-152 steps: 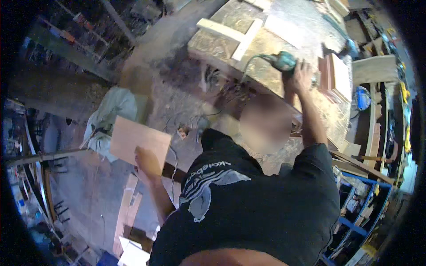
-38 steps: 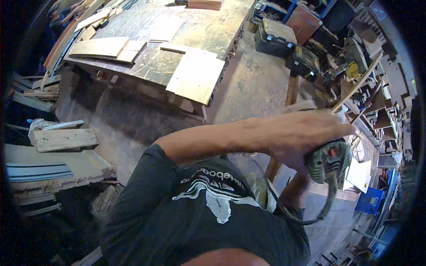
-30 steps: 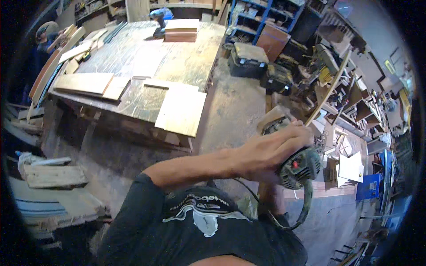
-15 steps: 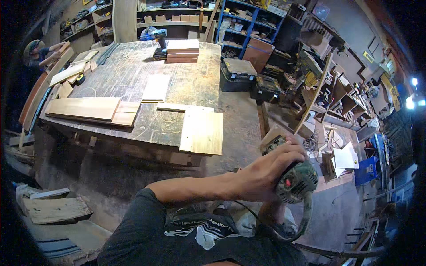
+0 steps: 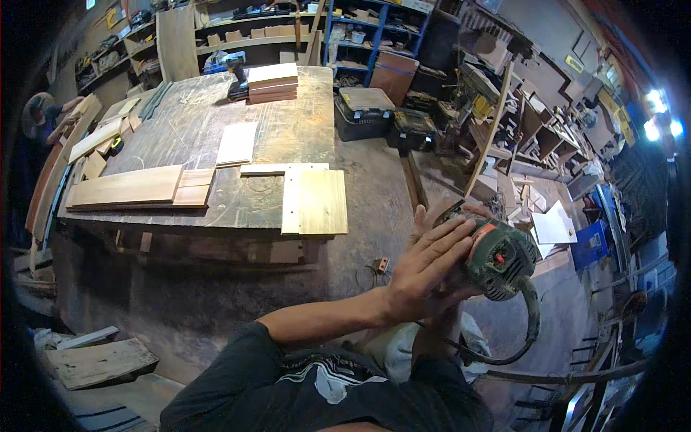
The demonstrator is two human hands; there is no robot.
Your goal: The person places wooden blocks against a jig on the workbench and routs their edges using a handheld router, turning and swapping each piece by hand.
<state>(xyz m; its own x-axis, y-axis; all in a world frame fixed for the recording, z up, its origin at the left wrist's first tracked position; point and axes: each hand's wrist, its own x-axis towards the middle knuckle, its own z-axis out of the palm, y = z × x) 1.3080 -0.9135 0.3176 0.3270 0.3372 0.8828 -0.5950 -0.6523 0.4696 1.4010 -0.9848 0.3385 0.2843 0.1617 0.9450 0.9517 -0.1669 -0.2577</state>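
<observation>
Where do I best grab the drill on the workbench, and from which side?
Take the cordless drill by its handle, probably from the left: it stands upright with the grip exposed, and the stacked boards crowd its right side.

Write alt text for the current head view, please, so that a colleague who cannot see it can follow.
The person's left hand lies, fingers extended, against a green corded power tool; the right forearm shows behind. Ahead to the left, a worktable bears wooden boards and a cordless drill, with another person near the picture's left edge.
</observation>
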